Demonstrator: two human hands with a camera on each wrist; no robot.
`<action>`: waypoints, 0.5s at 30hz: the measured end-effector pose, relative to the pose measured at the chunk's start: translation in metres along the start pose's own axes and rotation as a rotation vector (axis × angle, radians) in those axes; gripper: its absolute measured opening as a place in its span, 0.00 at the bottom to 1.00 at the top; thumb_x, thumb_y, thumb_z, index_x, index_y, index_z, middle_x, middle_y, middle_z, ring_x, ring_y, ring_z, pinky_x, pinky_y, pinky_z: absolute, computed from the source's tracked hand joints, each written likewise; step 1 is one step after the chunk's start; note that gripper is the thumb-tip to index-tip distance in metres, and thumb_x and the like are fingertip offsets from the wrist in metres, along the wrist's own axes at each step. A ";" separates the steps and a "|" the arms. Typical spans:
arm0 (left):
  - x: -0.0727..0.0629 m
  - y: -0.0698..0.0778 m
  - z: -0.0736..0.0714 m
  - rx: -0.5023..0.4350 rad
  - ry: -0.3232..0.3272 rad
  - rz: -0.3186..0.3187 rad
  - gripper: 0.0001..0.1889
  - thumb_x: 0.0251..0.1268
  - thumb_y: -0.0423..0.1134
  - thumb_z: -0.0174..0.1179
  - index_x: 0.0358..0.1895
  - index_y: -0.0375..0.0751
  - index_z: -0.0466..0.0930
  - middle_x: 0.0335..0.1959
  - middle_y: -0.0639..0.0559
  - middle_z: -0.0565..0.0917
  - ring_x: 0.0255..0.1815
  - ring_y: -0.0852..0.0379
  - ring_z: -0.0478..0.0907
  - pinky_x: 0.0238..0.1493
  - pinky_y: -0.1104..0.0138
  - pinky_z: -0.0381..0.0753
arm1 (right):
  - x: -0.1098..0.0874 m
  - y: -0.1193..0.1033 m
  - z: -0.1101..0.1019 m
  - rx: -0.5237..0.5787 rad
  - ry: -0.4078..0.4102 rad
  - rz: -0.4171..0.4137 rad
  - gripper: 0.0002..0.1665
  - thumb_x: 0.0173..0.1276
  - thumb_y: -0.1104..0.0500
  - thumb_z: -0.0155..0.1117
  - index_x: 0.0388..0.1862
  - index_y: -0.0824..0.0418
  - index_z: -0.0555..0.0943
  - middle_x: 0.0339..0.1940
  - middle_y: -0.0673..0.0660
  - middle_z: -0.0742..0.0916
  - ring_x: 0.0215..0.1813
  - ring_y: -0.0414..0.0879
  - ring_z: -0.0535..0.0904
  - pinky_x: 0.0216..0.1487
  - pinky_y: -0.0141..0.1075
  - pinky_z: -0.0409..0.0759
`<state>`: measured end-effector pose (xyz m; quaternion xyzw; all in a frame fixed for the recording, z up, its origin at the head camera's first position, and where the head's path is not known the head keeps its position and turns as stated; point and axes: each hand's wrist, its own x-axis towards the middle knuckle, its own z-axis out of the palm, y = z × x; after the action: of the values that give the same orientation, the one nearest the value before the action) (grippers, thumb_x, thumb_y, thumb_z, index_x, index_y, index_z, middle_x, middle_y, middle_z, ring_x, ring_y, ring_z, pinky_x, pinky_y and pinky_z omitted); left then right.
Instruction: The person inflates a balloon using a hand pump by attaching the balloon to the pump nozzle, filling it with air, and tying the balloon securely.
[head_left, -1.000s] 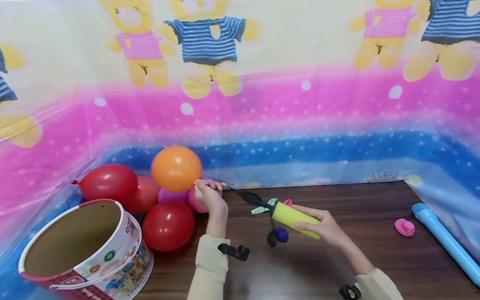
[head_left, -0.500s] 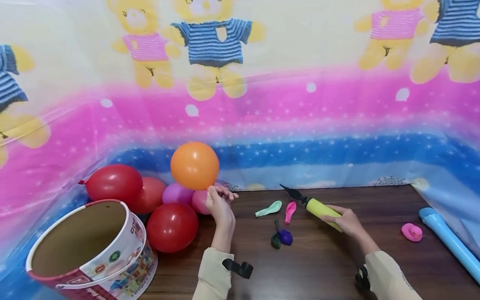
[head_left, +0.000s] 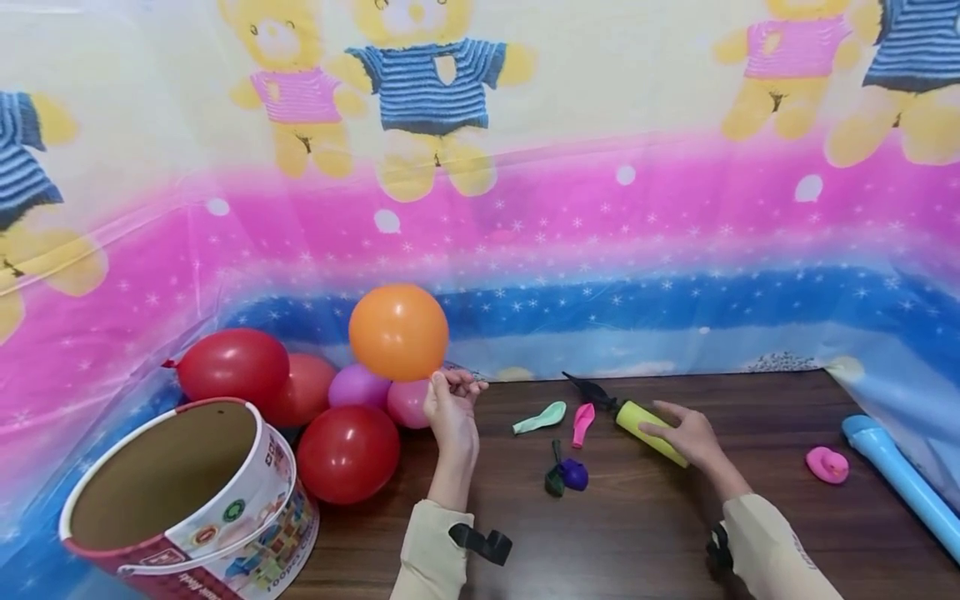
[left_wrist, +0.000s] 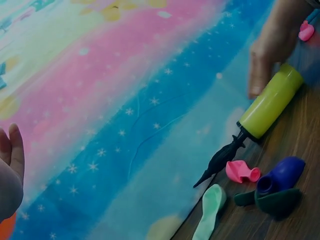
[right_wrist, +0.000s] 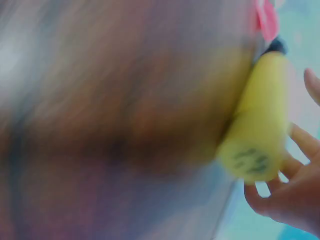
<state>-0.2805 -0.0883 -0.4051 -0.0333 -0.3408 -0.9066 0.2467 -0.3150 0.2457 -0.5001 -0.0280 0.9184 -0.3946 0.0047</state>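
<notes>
My left hand (head_left: 453, 412) pinches the neck of an inflated orange balloon (head_left: 399, 332) between thumb and finger, holding it up over the other balloons. In the left wrist view only part of that hand shows, at the left edge. A yellow balloon pump (head_left: 651, 433) with a black nozzle lies on the table. My right hand (head_left: 693, 437) is close over its rear end, fingers loose and spread apart. In the right wrist view the pump (right_wrist: 260, 115) is blurred, with the fingers beside it. Flat mint (head_left: 540, 418), pink (head_left: 582, 425), purple (head_left: 574, 475) and dark green (head_left: 554, 481) balloons lie between the hands.
Red (head_left: 348, 454), purple (head_left: 358, 387) and pink (head_left: 408, 404) inflated balloons crowd the left. In front stands a large open bucket (head_left: 281, 517). A pink rubber duck (head_left: 827, 465) and a blue tube (head_left: 900, 475) lie right. A printed curtain (head_left: 570, 317) hangs along the back.
The orange balloon came away from the pump nozzle and moved right with my left hand. My right hand carried the pump right, laid it on the table and loosened its fingers.
</notes>
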 end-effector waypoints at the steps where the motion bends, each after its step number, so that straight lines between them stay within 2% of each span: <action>1: -0.001 -0.001 0.001 0.001 -0.002 -0.003 0.19 0.81 0.42 0.35 0.27 0.42 0.65 0.22 0.54 0.78 0.19 0.62 0.73 0.33 0.69 0.84 | 0.000 -0.008 0.001 0.005 0.030 -0.028 0.44 0.68 0.39 0.62 0.71 0.67 0.65 0.72 0.73 0.68 0.71 0.71 0.62 0.65 0.65 0.67; 3: -0.003 -0.005 0.004 0.002 -0.009 -0.004 0.19 0.81 0.42 0.35 0.27 0.42 0.66 0.22 0.54 0.78 0.20 0.62 0.74 0.35 0.70 0.84 | -0.001 -0.029 0.004 0.032 0.089 -0.101 0.40 0.68 0.43 0.63 0.70 0.66 0.68 0.71 0.71 0.71 0.72 0.70 0.62 0.68 0.66 0.63; 6: -0.009 -0.012 0.011 0.013 -0.019 -0.017 0.20 0.81 0.41 0.36 0.26 0.43 0.67 0.24 0.54 0.80 0.24 0.62 0.77 0.38 0.70 0.84 | -0.003 -0.065 0.015 0.085 0.156 -0.258 0.31 0.67 0.51 0.66 0.64 0.66 0.75 0.65 0.70 0.77 0.69 0.67 0.68 0.67 0.64 0.65; 9: -0.019 -0.023 0.019 0.071 -0.045 -0.049 0.20 0.81 0.41 0.36 0.25 0.44 0.68 0.28 0.56 0.82 0.31 0.63 0.80 0.45 0.69 0.83 | -0.012 -0.105 0.032 0.147 0.163 -0.382 0.23 0.64 0.55 0.69 0.57 0.63 0.81 0.61 0.66 0.81 0.65 0.64 0.73 0.65 0.61 0.70; 12: -0.029 -0.030 0.026 0.141 -0.086 -0.089 0.20 0.82 0.41 0.36 0.25 0.46 0.67 0.35 0.59 0.84 0.41 0.62 0.79 0.56 0.66 0.78 | -0.026 -0.145 0.048 0.239 0.101 -0.419 0.18 0.66 0.54 0.67 0.52 0.59 0.83 0.60 0.62 0.81 0.65 0.60 0.73 0.59 0.54 0.76; 15: -0.037 -0.034 0.033 0.173 -0.117 -0.123 0.19 0.81 0.43 0.37 0.27 0.49 0.70 0.44 0.60 0.84 0.51 0.59 0.75 0.64 0.61 0.70 | -0.034 -0.178 0.060 0.324 0.043 -0.389 0.16 0.69 0.51 0.64 0.51 0.58 0.83 0.57 0.59 0.81 0.61 0.54 0.74 0.53 0.45 0.78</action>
<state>-0.2672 -0.0293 -0.4085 -0.0437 -0.4332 -0.8836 0.1723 -0.2703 0.0814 -0.4127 -0.1944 0.8205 -0.5305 -0.0864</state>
